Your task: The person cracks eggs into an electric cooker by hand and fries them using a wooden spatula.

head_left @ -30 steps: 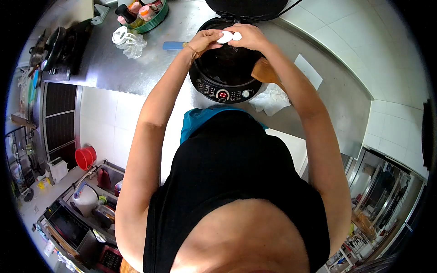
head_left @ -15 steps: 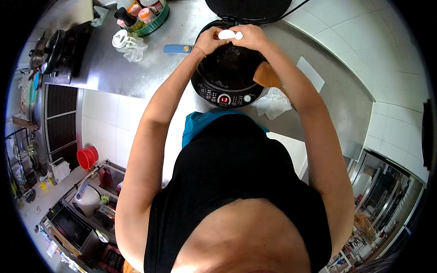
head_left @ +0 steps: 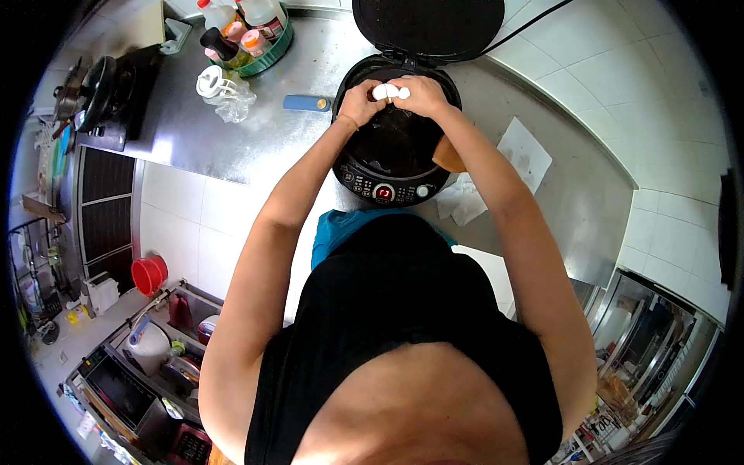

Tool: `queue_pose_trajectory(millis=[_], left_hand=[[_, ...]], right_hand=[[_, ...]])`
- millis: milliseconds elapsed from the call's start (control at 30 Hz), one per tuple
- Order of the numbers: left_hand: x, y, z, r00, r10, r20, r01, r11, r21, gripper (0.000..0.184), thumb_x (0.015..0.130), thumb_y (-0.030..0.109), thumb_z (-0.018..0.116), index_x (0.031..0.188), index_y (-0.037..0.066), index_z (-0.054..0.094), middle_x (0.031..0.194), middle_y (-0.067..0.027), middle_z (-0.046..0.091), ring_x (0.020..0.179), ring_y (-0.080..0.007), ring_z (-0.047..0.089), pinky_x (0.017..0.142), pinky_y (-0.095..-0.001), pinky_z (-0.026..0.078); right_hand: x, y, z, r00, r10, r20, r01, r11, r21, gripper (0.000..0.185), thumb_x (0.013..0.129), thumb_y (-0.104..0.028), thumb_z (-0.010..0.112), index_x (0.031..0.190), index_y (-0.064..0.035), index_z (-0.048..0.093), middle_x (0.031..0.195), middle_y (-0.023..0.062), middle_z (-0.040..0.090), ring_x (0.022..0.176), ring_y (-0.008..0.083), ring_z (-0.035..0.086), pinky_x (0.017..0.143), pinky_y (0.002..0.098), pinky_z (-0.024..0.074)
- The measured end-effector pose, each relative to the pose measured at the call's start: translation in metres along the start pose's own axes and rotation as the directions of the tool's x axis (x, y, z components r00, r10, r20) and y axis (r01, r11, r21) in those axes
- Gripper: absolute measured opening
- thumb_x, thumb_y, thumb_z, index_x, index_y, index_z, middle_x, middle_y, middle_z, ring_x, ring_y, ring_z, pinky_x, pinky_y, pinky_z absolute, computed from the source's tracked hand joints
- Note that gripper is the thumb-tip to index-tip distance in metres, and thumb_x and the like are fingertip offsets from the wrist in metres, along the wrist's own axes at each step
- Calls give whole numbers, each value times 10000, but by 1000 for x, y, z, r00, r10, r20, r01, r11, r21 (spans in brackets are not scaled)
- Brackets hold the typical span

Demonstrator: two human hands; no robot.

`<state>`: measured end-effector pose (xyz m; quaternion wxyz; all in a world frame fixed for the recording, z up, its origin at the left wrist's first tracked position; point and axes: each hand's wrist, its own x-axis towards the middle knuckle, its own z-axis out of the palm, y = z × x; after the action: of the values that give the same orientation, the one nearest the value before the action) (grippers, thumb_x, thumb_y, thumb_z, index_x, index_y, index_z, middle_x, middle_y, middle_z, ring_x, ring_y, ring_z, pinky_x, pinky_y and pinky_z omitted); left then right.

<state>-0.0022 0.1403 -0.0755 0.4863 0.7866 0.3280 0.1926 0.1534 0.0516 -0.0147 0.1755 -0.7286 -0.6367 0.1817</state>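
In the head view, the left hand (head_left: 361, 104) and right hand (head_left: 422, 94) meet fingertip to fingertip, both pinching small, smooth white rounded pieces (head_left: 392, 91), perhaps cracked eggshell. These are above the far part of the round black electric pan (head_left: 397, 149), whose lid stands open beyond the hands. A good hold here would be light and even, low and inside the rim, thumbs parting evenly, wrists off the likely hot edge. The brown wooden spatula (head_left: 448, 157), nearer the body than the right hand, is partly covered by that forearm. The fingers' undersides and anything dripping between them cannot be made out.
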Motion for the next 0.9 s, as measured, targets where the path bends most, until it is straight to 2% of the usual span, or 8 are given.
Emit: queue_pose_trajectory(millis=[33,133,233,533,633,733,833,900], left_hand=[[-1,-3,1,1000,11,-15,-11,1000,-5,421,699,196,729,1059,20,602,874,-147,661,789,-223,647,746,-308,499],[-2,-2,-6,998,-11,54,7,998,64,433,730,141,708,1120,14,571,942,-121,661,838,-179,641,773,-296,493],[-4,1,-6,998,-20,57,18,999,31,440,730,159,703,1124,12,573,943,-143,662,844,-201,649,776,-306,494],[-7,11,-11,998,-20,59,5,970,245,447,705,205,700,1120,72,598,965,-156,647,855,-297,622,808,-353,479],[-5,-1,-9,993,114,31,-118,931,345,440,703,210,699,1115,90,603,1008,-143,638,923,-307,579,865,-371,445],[-6,-1,-10,991,127,50,-137,914,382,415,712,200,694,1115,142,614,1060,-100,626,1023,-279,525,919,-352,422],[-8,7,-15,993,93,69,-114,901,418,420,707,191,698,1114,133,616,1061,-79,630,1014,-280,524,927,-346,418],[-8,4,-15,988,139,62,-152,896,416,421,701,184,703,1110,129,618,1066,-75,630,1009,-281,523,925,-344,419]], right_hand=[[0,0,1,1000,1,8,-1,1000,-1,349,715,-291,627,1046,-182,647,976,84,651,902,283,609,786,380,480],[0,8,6,1000,-21,-20,21,1000,-21,364,712,-283,622,1060,-178,642,1011,78,642,923,279,603,805,377,476],[2,11,11,1000,-6,0,6,1000,-3,317,717,-273,625,1018,-176,652,1013,82,638,940,276,598,818,392,473],[3,6,9,994,1,107,11,994,-111,332,726,-222,623,1054,-181,643,1042,66,628,976,256,584,858,366,460],[5,12,14,996,-45,78,56,988,-147,362,736,-234,625,1093,-169,629,1054,62,622,992,252,577,894,362,446],[5,11,11,993,-54,101,74,976,-205,382,754,-248,624,1128,-168,614,1066,59,618,1002,243,574,930,357,429],[4,7,5,990,-63,125,91,967,-237,375,770,-255,620,1136,-172,610,1087,58,610,1017,239,568,949,349,415],[4,8,4,990,-67,124,97,963,-251,378,771,-253,621,1140,-173,608,1093,56,606,1021,240,566,954,349,411]])
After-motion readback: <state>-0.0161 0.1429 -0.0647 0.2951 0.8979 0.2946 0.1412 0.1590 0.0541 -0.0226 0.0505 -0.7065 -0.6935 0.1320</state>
